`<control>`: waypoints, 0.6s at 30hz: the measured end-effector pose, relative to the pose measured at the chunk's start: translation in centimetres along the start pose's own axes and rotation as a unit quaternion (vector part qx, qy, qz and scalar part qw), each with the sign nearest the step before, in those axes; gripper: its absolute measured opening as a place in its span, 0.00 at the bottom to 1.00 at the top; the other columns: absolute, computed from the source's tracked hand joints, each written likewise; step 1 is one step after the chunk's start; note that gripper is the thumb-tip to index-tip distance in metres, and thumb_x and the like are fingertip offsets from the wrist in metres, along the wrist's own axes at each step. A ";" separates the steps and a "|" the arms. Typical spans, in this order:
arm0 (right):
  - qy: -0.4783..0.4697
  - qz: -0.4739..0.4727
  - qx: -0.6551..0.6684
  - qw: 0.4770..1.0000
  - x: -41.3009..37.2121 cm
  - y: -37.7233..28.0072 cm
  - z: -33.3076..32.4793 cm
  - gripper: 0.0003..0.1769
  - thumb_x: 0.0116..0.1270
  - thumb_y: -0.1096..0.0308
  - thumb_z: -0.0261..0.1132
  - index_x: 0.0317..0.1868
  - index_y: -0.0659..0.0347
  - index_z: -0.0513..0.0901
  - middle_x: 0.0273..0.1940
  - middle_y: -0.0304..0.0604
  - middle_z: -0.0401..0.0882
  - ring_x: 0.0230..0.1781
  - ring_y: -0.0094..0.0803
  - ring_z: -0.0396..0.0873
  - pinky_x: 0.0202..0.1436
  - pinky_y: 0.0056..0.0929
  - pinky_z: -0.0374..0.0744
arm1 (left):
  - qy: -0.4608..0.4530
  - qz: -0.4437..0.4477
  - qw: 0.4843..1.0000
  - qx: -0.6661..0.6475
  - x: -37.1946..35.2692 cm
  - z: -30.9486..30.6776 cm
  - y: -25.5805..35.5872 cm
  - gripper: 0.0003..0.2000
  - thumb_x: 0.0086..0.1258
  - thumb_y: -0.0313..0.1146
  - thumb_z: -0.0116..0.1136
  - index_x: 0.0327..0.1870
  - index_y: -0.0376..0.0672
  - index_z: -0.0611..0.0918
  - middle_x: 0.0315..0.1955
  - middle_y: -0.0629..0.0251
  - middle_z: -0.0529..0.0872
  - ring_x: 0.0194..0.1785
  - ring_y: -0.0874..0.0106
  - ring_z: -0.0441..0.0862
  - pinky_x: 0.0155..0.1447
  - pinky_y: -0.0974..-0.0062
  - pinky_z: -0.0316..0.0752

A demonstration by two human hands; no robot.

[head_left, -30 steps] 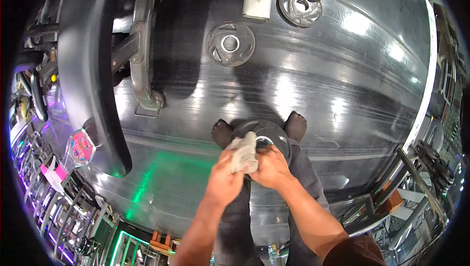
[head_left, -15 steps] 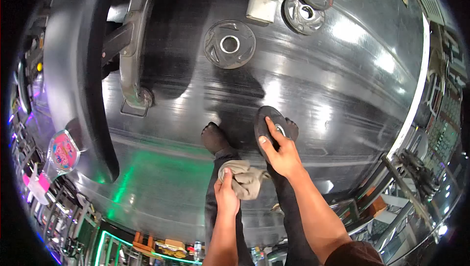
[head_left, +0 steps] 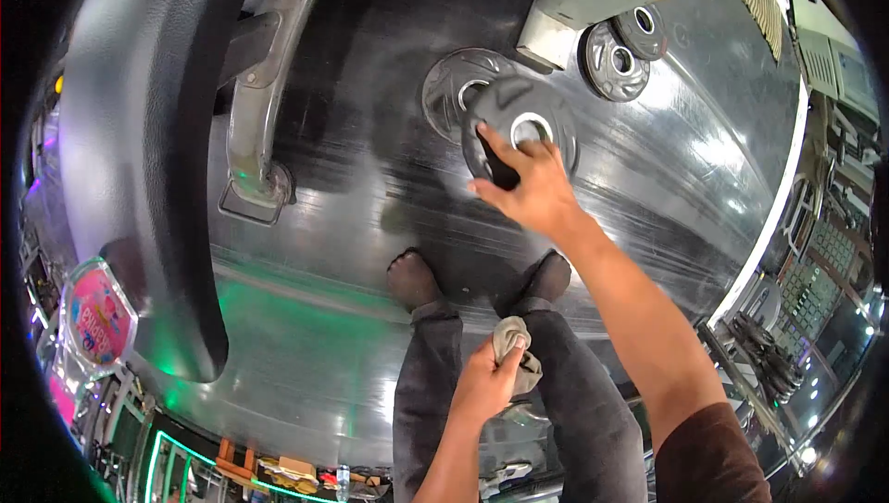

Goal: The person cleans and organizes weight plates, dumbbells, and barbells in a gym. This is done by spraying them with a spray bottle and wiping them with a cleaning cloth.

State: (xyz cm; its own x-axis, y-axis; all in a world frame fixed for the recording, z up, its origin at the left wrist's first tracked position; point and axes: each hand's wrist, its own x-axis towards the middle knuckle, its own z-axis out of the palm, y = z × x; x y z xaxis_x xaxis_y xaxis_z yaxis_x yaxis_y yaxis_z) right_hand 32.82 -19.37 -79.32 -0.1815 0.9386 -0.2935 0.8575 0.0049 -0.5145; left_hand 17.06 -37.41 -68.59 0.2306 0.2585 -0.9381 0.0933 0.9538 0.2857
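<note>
My right hand is closed on a dark weight plate, with fingers at its centre hole and through a slot near its rim. That plate overlaps another weight plate lying flat on the floor. Close to my knees, my left hand grips a crumpled beige cloth. Two more plates rest by the machine's foot: one flat plate and a smaller plate leaning over its edge.
A grey metal machine leg stands beyond the plates. On the left are a black padded bench and its steel frame. A pink-labelled clear container sits at far left. My feet are on the shiny black floor.
My right hand has carried the weight plate forward, from near my feet to over the plate on the floor. My left hand, with the cloth, has shifted right and the cloth is more bunched.
</note>
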 end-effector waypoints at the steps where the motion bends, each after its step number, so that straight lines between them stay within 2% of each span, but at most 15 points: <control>1: 0.003 -0.017 -0.027 0.999 1.7 0.3 0.5 0.40 0.59 0.43 0.74 0.72 0.41 0.75 0.37 0.54 0.80 0.45 0.48 0.78 0.66 0.44 0.70 | 0.011 0.062 0.998 0.023 -0.1 -0.4 0.5 0.18 0.80 0.44 0.56 0.45 0.34 0.83 0.30 0.69 0.85 0.35 0.80 0.78 0.41 0.75 0.73; 4: -0.003 -0.031 -0.098 0.995 6.0 0.4 2.3 0.40 0.61 0.45 0.73 0.74 0.38 0.72 0.43 0.54 0.80 0.52 0.48 0.75 0.69 0.44 0.68 | 0.024 0.046 0.994 0.098 -0.3 -2.0 3.0 0.17 0.79 0.44 0.57 0.45 0.34 0.82 0.30 0.62 0.85 0.34 0.75 0.81 0.41 0.72 0.75; 5: -0.003 -0.028 -0.123 0.992 7.0 0.3 2.8 0.40 0.62 0.46 0.73 0.74 0.37 0.71 0.45 0.53 0.80 0.53 0.48 0.75 0.69 0.45 0.68 | 0.029 0.041 0.992 0.115 -0.1 -2.3 3.0 0.17 0.77 0.43 0.58 0.47 0.35 0.82 0.31 0.54 0.86 0.36 0.68 0.85 0.43 0.69 0.76; 8: -0.027 -0.010 -0.134 0.991 9.2 0.1 4.4 0.40 0.63 0.47 0.72 0.75 0.33 0.67 0.49 0.53 0.80 0.57 0.52 0.75 0.71 0.46 0.66 | 0.038 0.089 0.987 0.132 -0.2 -2.8 3.6 0.16 0.76 0.42 0.59 0.47 0.35 0.82 0.33 0.52 0.87 0.38 0.64 0.87 0.45 0.67 0.77; 9: -0.022 -0.010 -0.140 0.990 9.4 -0.1 5.0 0.40 0.64 0.47 0.71 0.75 0.33 0.67 0.50 0.53 0.80 0.58 0.52 0.75 0.71 0.46 0.66 | 0.033 0.067 0.987 0.140 -0.1 -3.0 3.6 0.14 0.75 0.40 0.60 0.46 0.35 0.82 0.35 0.50 0.87 0.39 0.61 0.88 0.45 0.66 0.78; 10: -0.018 -0.008 -0.145 0.989 9.5 -0.1 5.6 0.40 0.64 0.46 0.71 0.75 0.32 0.67 0.50 0.53 0.80 0.59 0.53 0.75 0.72 0.46 0.66 | 0.041 0.077 0.989 0.120 -0.1 -3.1 3.8 0.13 0.75 0.39 0.60 0.43 0.34 0.82 0.32 0.49 0.86 0.38 0.56 0.87 0.43 0.64 0.77; 12: -0.051 0.004 -0.151 0.987 9.6 -0.2 6.6 0.41 0.65 0.48 0.71 0.77 0.39 0.66 0.53 0.55 0.80 0.62 0.52 0.74 0.76 0.47 0.62 | 0.056 0.096 0.991 0.080 -0.1 -3.2 4.0 0.13 0.74 0.36 0.59 0.35 0.32 0.81 0.27 0.47 0.85 0.34 0.48 0.85 0.40 0.58 0.75; 14: -0.067 0.023 -0.152 0.986 9.4 -0.2 7.6 0.43 0.64 0.49 0.72 0.77 0.45 0.65 0.57 0.59 0.79 0.65 0.53 0.73 0.79 0.49 0.60 | 0.053 0.096 0.991 0.082 0.3 -3.7 3.4 0.13 0.74 0.37 0.59 0.36 0.33 0.81 0.27 0.47 0.85 0.34 0.48 0.85 0.40 0.58 0.76; 15: -0.080 0.035 -0.171 0.981 9.4 -0.3 8.1 0.46 0.64 0.50 0.72 0.78 0.50 0.61 0.60 0.57 0.78 0.68 0.49 0.71 0.79 0.49 0.60 | 0.052 0.094 0.991 0.083 0.4 -4.0 3.2 0.13 0.74 0.37 0.59 0.36 0.33 0.81 0.27 0.47 0.85 0.34 0.48 0.85 0.40 0.58 0.76; 18: -0.026 0.043 -0.181 0.982 8.8 0.5 10.5 0.49 0.64 0.51 0.72 0.79 0.55 0.58 0.64 0.53 0.76 0.69 0.45 0.71 0.80 0.48 0.59 | 0.042 0.087 0.994 0.057 0.5 -4.1 3.5 0.14 0.75 0.38 0.59 0.37 0.33 0.81 0.28 0.47 0.86 0.34 0.49 0.85 0.40 0.59 0.76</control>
State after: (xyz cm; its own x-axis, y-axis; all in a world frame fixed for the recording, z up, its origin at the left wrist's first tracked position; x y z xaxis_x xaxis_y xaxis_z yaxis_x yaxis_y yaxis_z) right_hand 26.59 -14.70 -90.64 -0.1178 0.9223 -0.3680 0.9838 0.0579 -0.1696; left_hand 13.51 -33.29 -68.84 0.1725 0.4350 -0.8838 0.1693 0.8708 0.4616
